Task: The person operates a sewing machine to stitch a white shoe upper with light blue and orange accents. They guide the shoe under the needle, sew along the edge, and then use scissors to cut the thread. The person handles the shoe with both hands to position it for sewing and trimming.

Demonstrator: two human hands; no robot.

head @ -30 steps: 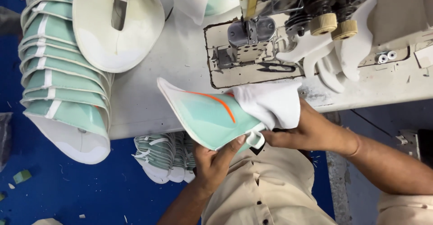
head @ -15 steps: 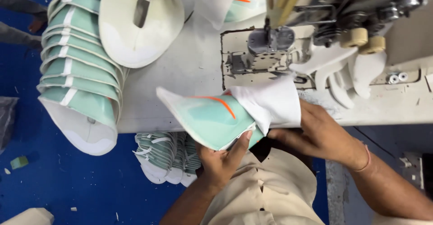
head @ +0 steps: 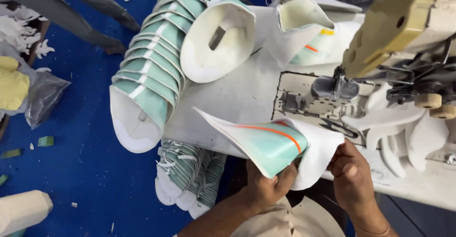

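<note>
Over the tabletop [head: 237, 94], both hands, left hand [head: 266, 189] and right hand [head: 349, 170], pinch a mint shoe upper [head: 266, 142]; not under the sewing machine [head: 332, 92] yet, finished stack [head: 152, 75] beside.

Mint-green shoe upper [head: 266, 144] with orange stripe, white lining, blue floor [head: 71, 137]

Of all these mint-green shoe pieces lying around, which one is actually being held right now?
The curled mint piece with the orange stripe, gripped by the left hand and right hand before the sewing machine. The nested stack and the lower bundle lie untouched.
</note>
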